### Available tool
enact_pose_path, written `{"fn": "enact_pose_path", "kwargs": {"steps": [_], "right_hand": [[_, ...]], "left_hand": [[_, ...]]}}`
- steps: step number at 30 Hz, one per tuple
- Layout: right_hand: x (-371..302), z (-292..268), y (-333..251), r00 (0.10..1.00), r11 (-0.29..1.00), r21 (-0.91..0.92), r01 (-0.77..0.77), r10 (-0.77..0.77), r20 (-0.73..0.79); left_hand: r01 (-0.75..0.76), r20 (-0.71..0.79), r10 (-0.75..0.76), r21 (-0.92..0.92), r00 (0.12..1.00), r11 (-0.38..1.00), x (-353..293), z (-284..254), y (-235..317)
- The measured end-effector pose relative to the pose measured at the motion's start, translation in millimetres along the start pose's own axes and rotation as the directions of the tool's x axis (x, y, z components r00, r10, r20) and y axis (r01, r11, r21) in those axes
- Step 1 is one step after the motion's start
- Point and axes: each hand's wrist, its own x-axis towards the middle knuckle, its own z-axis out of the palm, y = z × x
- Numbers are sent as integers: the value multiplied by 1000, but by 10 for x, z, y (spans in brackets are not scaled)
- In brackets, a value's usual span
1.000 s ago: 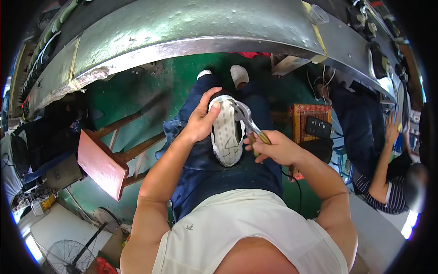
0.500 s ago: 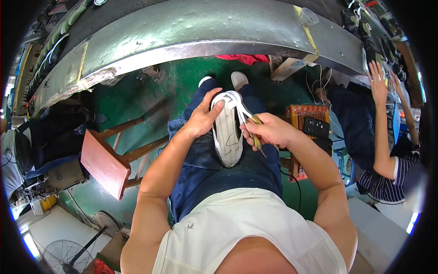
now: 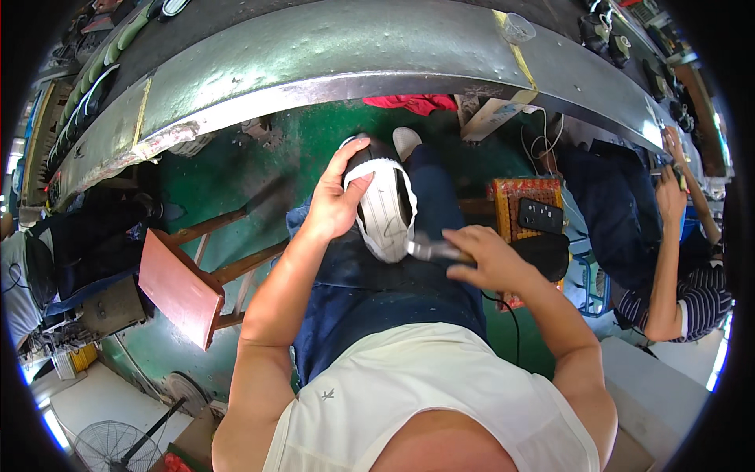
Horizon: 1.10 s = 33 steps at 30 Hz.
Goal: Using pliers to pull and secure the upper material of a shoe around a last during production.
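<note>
A white shoe with a ribbed sole [image 3: 384, 206] rests sole-up on my lap over dark blue trousers. My left hand [image 3: 334, 200] grips its toe end, fingers curled over the top. My right hand [image 3: 481, 259] holds metal pliers [image 3: 430, 250] by the handles. The pliers' jaws sit at the heel end of the shoe, blurred by motion, so I cannot tell whether they grip the edge.
A curved metal workbench edge [image 3: 330, 71] arcs across the top. A reddish wooden stool [image 3: 177, 287] stands at my left on the green floor. Another person [image 3: 668, 259] in a striped sleeve sits at my right. A black remote [image 3: 537, 216] lies on a patterned box. A fan [image 3: 114, 444] stands at lower left.
My right hand has dropped from the side of the shoe to its heel end with the pliers. My left hand has tilted the shoe's toe upward. The person at my right has lowered an arm.
</note>
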Motion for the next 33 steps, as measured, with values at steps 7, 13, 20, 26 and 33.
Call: {"fn": "enact_pose_path", "kwargs": {"steps": [7,13,20,26,33], "right_hand": [[49,807,216,789,-779,525,-344,63,611],[186,698,-208,504,-775,562,-288,376,777],[239,778,-493,254,-670,605,-430,554,793],[340,651,-443,211,-673,556,-488,527,823],[540,548,-244,377,-597,653,-465,534,757]], "left_hand": [[-446,473,229,419,850,791,-447,501,181],[-83,317,28,161,948,984,-869,732,196],[128,-20,-127,66,992,990,-956,989,-37],[93,-25,-93,-14,995,996,-779,957,-4],[-349,316,255,289,914,892,-490,636,60]]}}
